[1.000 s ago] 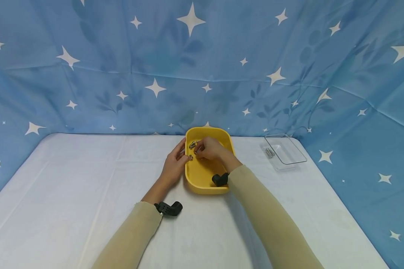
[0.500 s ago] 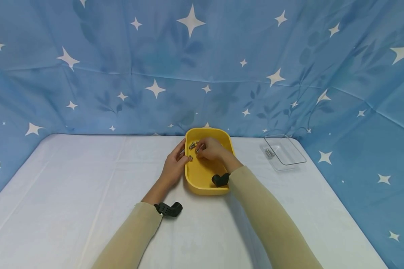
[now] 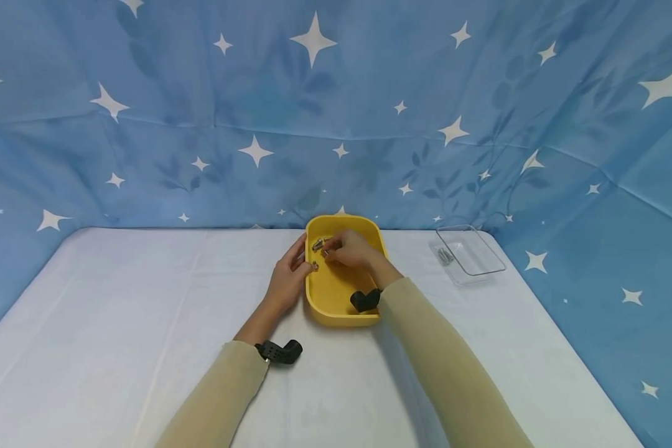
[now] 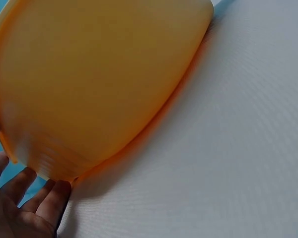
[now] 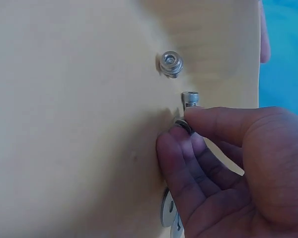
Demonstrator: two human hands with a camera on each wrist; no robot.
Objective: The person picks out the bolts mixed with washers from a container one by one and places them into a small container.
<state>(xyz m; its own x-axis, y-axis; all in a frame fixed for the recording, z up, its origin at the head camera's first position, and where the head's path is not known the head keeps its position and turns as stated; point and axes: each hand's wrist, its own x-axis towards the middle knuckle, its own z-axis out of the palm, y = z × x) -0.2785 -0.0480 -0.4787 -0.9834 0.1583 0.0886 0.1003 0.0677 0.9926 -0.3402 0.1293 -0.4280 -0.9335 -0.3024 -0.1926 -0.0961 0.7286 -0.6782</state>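
Note:
My left hand [image 3: 288,280] grips the left wall of a yellow bin [image 3: 336,302], thumb at the rim and fingers along the outside. In the left wrist view its fingers [image 4: 54,201] touch the bin's outer wall. My right hand [image 3: 351,252] reaches inside and pinches a small round metal fastener [image 5: 183,124] between thumb and fingertips; its exact kind is mostly hidden. Right by the thumb is a socket-head screw [image 5: 190,97], its shank partly covered. Another socket-head screw [image 5: 171,63] with rings round it lies apart. Flat washers [image 5: 168,208] show below the fingers.
A clear plastic container [image 3: 476,255] stands on the white table [image 3: 145,311] to the right, with several screws [image 3: 445,256] at its left side. A blue star-patterned cloth [image 3: 336,112] hangs behind the table's back edge.
The head view has shifted slightly. My right fingertips have moved a little within the bin, still pinching the small fastener. My left hand keeps its grip on the bin wall.

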